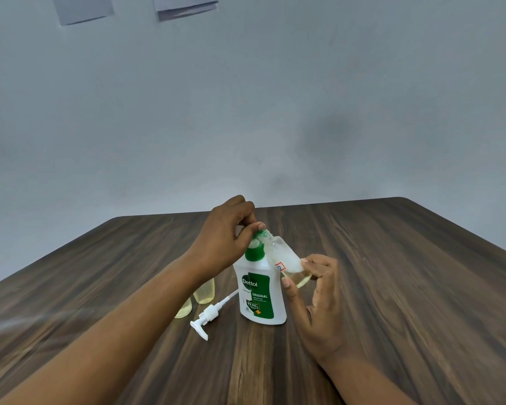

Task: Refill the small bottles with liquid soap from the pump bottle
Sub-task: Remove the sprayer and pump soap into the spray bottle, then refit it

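Note:
The white Dettol soap bottle [260, 296] stands upright mid-table, its green collar open and the pump off. My right hand [316, 299] holds a small clear bottle [285, 257] tilted, mouth pointing up-left beside the soap bottle's neck, with yellowish soap pooled at its lower end. My left hand [227, 241] is above the soap bottle and pinches a small green cap [262, 230] at the small bottle's mouth; the cap is blurred. The white pump [209, 315] lies on the table left of the soap bottle.
Two small bottles [200, 296] with yellow soap sit on the wooden table [392, 287] behind my left forearm, partly hidden by it. A pale wall rises right behind the table's far edge, with papers stuck high up.

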The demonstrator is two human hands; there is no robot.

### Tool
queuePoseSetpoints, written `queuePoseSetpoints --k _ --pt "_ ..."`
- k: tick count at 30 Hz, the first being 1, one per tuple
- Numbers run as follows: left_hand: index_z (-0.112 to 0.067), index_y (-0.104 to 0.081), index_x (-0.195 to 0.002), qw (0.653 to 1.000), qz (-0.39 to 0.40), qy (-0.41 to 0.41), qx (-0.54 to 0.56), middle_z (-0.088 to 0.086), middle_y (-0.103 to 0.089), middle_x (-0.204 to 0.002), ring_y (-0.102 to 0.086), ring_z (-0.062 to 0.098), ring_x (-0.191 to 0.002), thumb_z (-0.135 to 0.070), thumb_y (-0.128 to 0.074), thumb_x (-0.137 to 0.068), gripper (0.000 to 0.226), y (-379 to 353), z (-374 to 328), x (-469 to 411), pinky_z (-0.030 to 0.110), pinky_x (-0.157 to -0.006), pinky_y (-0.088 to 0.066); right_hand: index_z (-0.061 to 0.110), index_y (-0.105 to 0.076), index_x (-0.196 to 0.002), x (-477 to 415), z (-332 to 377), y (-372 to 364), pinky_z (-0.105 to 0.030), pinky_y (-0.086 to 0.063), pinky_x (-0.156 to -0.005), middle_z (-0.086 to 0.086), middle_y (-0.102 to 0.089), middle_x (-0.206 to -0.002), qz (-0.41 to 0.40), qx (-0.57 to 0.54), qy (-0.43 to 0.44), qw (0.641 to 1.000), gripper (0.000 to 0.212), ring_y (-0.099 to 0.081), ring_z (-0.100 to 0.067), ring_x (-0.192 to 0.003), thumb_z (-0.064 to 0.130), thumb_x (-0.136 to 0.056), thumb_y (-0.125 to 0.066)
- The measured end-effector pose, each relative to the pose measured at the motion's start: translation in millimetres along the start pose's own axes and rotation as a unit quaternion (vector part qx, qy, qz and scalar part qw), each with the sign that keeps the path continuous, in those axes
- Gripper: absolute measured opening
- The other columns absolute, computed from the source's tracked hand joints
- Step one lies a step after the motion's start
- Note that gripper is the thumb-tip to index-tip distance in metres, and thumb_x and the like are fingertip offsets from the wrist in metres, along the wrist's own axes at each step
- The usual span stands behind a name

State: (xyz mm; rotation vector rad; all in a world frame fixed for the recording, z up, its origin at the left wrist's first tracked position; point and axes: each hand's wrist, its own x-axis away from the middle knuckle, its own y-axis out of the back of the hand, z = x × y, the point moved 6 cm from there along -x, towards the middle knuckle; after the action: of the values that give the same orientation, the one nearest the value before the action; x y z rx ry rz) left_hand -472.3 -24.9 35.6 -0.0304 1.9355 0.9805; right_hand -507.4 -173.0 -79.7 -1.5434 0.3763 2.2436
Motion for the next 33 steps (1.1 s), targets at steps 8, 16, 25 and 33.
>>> queuePoseSetpoints --k 8,16,25,33 --pt "-0.015 -0.05 -0.065 0.999 -0.022 0.029 0.017 -0.006 -0.047 -0.069 -0.046 0.011 -0.065 -0.024 -0.058 -0.082 0.02 -8 9 8 0.022 -0.059 -0.038 0.012 -0.044 -0.107 1 1 1 -0.007 -0.038 -0.079 -0.002 -0.042 -0.107 0.001 0.008 0.004 1.0 0.029 -0.047 -0.006 -0.094 0.039 -0.097 -0.044" --pt "-0.014 -0.051 -0.066 1.0 -0.004 0.003 -0.009 -0.012 -0.043 -0.068 -0.046 0.008 -0.064 -0.027 -0.055 -0.081 0.021 -2 1 0 0.024 -0.059 -0.04 0.012 -0.044 -0.107 1 -3 -1 -0.008 -0.039 -0.08 -0.001 -0.042 -0.109 0.005 0.006 -0.002 1.0 0.028 -0.047 -0.004 -0.098 0.037 -0.095 -0.047" --pt "-0.015 -0.05 -0.066 0.999 -0.012 0.021 0.029 -0.009 -0.044 -0.069 -0.047 0.013 -0.066 -0.025 -0.056 -0.082 0.02 -4 6 8 0.042 -0.062 -0.048 0.012 -0.043 -0.107 1 -2 0 -0.006 -0.038 -0.079 -0.001 -0.041 -0.108 0.006 0.011 0.002 1.0 0.027 -0.046 -0.002 -0.097 0.035 -0.094 -0.049" --pt "-0.008 -0.053 -0.066 1.0 0.012 -0.005 -0.001 -0.003 -0.048 -0.069 -0.05 0.015 -0.067 -0.026 -0.056 -0.081 0.024 0 1 -3 0.045 -0.066 -0.05 0.012 -0.044 -0.106 1 -2 -2 -0.007 -0.038 -0.082 -0.001 -0.041 -0.108 0.005 -0.001 0.002 1.0 0.027 -0.046 -0.002 -0.1 0.036 -0.095 -0.048"
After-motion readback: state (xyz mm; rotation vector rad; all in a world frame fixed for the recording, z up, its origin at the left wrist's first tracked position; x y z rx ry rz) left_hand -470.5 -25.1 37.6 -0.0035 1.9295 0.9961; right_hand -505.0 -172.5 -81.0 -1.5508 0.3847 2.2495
